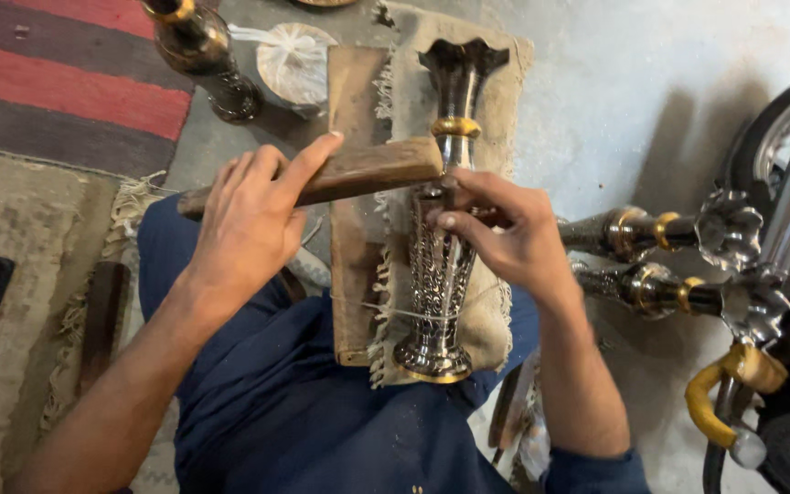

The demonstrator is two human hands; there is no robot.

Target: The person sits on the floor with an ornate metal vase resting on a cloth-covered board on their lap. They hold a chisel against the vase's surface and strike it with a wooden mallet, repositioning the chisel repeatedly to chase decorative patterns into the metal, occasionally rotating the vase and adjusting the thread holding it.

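Currently engraving: left hand (247, 220) gripping brown wooden mallet (358, 174), right hand (505, 240) pinching small chisel against dark engraved metal vase (438, 265); next strike requires steady alignment.

Concrete floor (596, 101); striped rug (66, 73); vases (651, 261).

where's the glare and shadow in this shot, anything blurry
Head view: bright glints run down the dark metal vase lying on the cloth; soft shadow falls on the grey floor at right; the left hand with the wooden mallet and the right hand look sharp, with slight softening toward the frame edges.
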